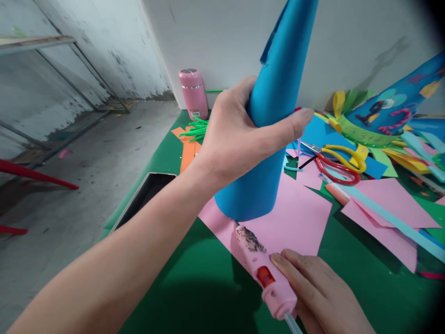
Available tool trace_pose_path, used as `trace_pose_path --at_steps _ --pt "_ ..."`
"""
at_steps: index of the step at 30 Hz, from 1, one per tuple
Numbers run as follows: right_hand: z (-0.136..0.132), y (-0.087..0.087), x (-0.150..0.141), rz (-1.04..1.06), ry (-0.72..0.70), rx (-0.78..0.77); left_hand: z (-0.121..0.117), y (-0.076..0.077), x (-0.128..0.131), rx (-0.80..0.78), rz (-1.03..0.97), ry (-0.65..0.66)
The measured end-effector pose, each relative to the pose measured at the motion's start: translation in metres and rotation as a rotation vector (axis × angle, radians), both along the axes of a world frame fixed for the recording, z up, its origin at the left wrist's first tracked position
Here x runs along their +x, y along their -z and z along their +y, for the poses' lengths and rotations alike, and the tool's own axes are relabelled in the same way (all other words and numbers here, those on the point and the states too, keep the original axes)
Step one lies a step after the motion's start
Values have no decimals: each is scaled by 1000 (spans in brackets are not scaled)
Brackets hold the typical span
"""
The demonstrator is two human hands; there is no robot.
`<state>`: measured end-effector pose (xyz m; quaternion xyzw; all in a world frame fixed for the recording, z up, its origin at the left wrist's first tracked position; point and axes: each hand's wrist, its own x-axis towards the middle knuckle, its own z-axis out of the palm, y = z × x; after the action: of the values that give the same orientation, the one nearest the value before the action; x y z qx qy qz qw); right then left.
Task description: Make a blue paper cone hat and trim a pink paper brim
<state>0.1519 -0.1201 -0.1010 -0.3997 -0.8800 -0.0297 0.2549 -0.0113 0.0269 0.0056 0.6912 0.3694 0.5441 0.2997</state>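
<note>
Clasping one blue cone (278,88): left hand (236,134); grasping one glue gun (254,257) (pink, smudged): right hand (320,287); one pink sheet (301,220) below.

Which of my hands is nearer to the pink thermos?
Left. Your left hand, around the blue paper cone, is in front of the pink thermos and to its right; your right hand, on the pink glue gun, is farther away, closer to you.

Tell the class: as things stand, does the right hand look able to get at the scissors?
Probably not while the right hand holds the glue gun; otherwise the way over the flat pink paper to the scissors looks free.
</note>
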Motion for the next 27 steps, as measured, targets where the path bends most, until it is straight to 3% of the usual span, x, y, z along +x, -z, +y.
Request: trace_pose_path --at_steps 20,27 --pt "-4 3 8 -21 24 -1 1 1 -2 -8 -131 123" --pt "-4 -1 11 7 46 27 2 1 -3 3 -92 101"
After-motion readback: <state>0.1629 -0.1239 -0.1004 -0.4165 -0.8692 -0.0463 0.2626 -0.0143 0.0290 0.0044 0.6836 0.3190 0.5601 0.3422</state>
